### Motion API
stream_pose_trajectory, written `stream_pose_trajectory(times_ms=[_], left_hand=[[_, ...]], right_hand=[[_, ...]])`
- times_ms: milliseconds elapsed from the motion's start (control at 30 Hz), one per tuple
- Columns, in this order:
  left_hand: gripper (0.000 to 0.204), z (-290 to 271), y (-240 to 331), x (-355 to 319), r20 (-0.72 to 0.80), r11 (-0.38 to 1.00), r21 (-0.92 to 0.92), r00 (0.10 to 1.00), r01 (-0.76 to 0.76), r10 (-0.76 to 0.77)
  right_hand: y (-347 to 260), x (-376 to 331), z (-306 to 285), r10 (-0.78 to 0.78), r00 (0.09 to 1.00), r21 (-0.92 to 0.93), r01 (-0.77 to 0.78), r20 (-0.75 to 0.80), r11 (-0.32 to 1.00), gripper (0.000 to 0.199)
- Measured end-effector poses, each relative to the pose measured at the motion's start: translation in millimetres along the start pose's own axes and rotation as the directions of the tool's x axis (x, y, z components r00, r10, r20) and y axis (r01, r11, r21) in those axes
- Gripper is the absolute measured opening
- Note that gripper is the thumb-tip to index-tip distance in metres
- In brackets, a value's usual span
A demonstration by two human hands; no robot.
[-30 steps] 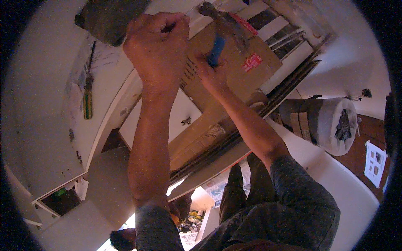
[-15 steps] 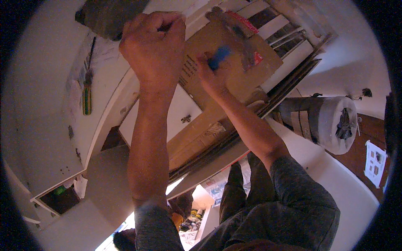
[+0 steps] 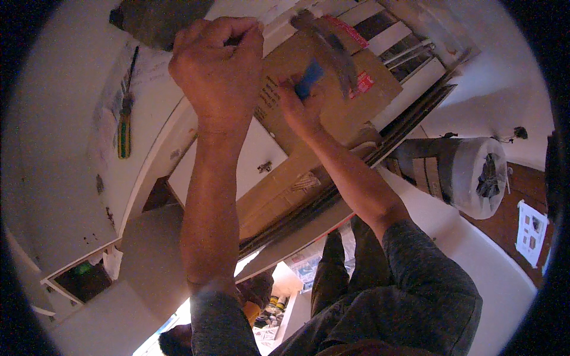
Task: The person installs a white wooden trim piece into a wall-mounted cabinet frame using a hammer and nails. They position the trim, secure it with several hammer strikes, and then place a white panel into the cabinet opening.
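My right hand [image 3: 303, 110] is wrapped round the blue grip of a hammer [image 3: 310, 76]. Its dark, curved head [image 3: 335, 53] is smeared by motion, above a brown cardboard sheet [image 3: 362, 107]. Higher up and to the left, my left hand [image 3: 217, 62] is closed in a fist, thumb against the curled fingers. What it holds, if anything, is hidden. The fist shows in front of a white panel edge, just right of a dark olive object [image 3: 160, 24].
A screwdriver [image 3: 124, 133] with a green and yellow handle lies on the white panel [image 3: 65, 160] at left. A plastic-wrapped roll [image 3: 457, 169] is at right. Below are an open drawer with bottles [image 3: 276, 311] and part of another person [image 3: 175, 341].
The hammer's head has shifted slightly in my right hand's swing, and its blue grip is less blurred. My left fist stays nearly in place.
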State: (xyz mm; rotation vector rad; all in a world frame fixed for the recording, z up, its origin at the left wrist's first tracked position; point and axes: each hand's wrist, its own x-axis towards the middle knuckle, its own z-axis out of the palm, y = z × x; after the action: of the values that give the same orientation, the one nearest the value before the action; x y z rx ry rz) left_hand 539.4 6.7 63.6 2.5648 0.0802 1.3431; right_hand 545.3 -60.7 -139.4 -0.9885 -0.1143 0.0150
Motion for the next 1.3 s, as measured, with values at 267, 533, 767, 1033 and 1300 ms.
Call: stream_pose_trajectory(times_ms=[267, 533, 767, 1033, 1300], left_hand=[[0.009, -14, 3, -7, 0.024, 0.999, 0.038, 0.999, 0.039, -0.040], [0.009, -17, -5, -13, 0.001, 0.998, -0.032, 0.998, 0.057, -0.057], [0.008, -20, -9, -13, 0.019, 0.997, -0.031, 0.998, 0.066, -0.065], [0.010, -25, -6, -12, 0.029, 0.997, -0.010, 0.996, 0.082, -0.082], [0.008, -41, -11, -20, 0.035, 0.999, 0.034, 0.999, 0.013, -0.015]], right_hand=[[27, 14, -10, 0.318, 0.916, -0.064, -0.343, -0.245, 0.937, 0.019], [24, -2, -18, 0.021, 0.986, -0.234, 0.018, 0.165, 0.972, 0.018], [31, -3, 5, 0.122, 0.992, -0.105, -0.125, -0.034, 0.987, 0.023], [23, -2, -1, 0.044, 0.989, -0.146, -0.023, 0.143, 0.989, 0.026], [44, -21, -25, 0.002, 0.998, -0.008, -0.001, 0.069, 1.000, 0.010]])
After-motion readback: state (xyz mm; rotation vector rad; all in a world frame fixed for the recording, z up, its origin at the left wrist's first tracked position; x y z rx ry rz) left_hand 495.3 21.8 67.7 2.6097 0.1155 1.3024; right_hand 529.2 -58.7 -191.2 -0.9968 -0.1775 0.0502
